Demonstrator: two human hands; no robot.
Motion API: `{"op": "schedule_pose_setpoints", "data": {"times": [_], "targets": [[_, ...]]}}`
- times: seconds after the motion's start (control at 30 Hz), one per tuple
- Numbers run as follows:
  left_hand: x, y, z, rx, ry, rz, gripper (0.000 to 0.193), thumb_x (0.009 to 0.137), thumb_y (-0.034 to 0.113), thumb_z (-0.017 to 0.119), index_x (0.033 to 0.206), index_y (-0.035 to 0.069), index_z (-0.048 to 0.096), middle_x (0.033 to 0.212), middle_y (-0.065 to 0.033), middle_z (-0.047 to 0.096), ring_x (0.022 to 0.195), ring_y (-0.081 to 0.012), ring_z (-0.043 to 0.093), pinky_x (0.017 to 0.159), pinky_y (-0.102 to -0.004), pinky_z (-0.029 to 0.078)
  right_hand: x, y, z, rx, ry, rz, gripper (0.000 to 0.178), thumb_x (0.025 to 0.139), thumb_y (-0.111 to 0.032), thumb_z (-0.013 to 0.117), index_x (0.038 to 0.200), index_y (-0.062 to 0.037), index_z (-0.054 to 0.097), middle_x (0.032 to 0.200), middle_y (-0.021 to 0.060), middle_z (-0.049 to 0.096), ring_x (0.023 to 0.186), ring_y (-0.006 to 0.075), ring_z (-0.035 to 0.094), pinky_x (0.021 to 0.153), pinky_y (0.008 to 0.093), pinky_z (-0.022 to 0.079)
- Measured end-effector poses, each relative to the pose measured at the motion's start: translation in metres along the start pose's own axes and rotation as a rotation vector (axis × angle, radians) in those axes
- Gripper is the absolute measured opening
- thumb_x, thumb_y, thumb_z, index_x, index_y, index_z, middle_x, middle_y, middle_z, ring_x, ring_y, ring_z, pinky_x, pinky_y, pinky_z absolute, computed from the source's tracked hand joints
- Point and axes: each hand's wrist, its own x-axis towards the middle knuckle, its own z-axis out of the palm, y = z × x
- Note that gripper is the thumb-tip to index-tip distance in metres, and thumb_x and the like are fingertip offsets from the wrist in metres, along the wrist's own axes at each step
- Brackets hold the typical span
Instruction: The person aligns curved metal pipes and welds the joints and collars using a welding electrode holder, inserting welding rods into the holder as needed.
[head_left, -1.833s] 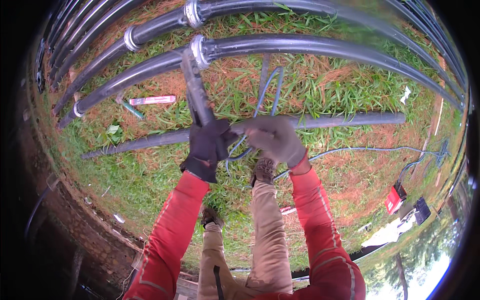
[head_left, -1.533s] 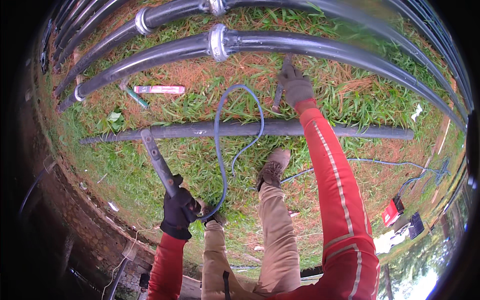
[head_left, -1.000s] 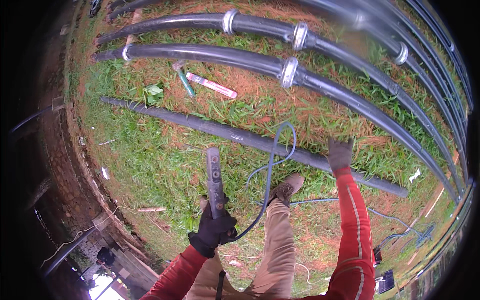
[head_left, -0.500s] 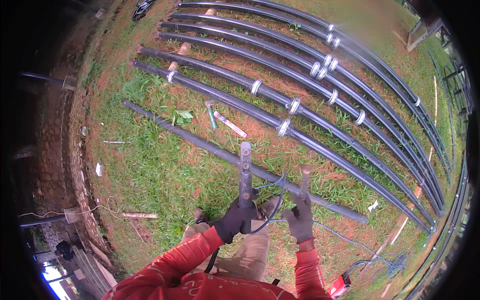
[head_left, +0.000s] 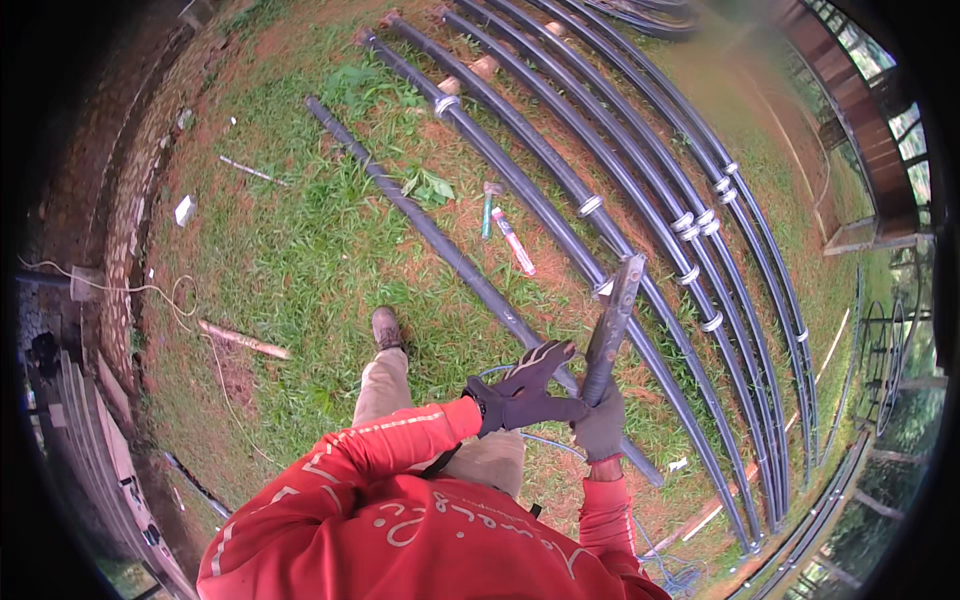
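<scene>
We see the dark bar (head_left: 612, 325) right of the frame's centre, its lower end clamped in the right hand (head_left: 600, 422), while the left hand (head_left: 530, 390), fingers spread apart, is close beside, and black pipes (head_left: 530, 200) run toward the lower right.

A ground of green grass and reddish-brown litter (head_left: 290, 235) is spreading widely, a rough brown stone edging (head_left: 122, 255) is curving along the left, long grey planks (head_left: 88, 440) are lying lower left, and daylight is brightening everything.

Outdoor worksite: pipes (head_left: 591, 206) on grass (head_left: 310, 260)
</scene>
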Motion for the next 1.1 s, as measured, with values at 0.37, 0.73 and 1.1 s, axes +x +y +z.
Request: {"op": "schedule_pose_setpoints", "data": {"times": [0.37,0.73,1.1], "targets": [[-0.177,-0.263,-0.334,0.536,-0.088,-0.035,0.058,0.092,0.055,0.087,0.135,0.017,0.076,0.124,-0.0118,0.075,0.121,-0.0399,0.07,0.101,-0.0563,0.054,0.014,-0.059,0.144,-0.759,0.416,-0.094,0.043,0.075,-0.027,0.094,0.101,0.0003,0.073,0.083,0.0096,0.074,0.072,0.0264,0.072,0.072,0.0466,0.057],[-0.224,-0.3,-0.481,0.654,-0.397,0.012,0.031,0.107,0.038,0.07,0.119,0.015,0.085,0.124,-0.008,0.082,0.118,-0.0329,0.075,0.1,-0.0473,0.06,0.007,-0.107,0.285,-0.928,0.327,0.376,0.053,0.076,-0.036,0.089,0.106,0.0062,0.078,0.112,0.0271,0.076,0.107,0.0478,0.077,0.095,0.0564,0.058],[-0.085,-0.254,-0.631,0.588,-0.653,-0.28,0.037,0.106,0.037,0.063,0.126,0.013,0.084,0.123,-0.0145,0.084,0.114,-0.0389,0.079,0.1,-0.0484,0.06,0.119,-0.072,0.369,-0.491,0.409,0.699,0.049,0.074,-0.038,0.088,0.095,0.0057,0.081,0.09,0.0221,0.083,0.084,0.0388,0.082,0.081,0.051,0.062]]}}
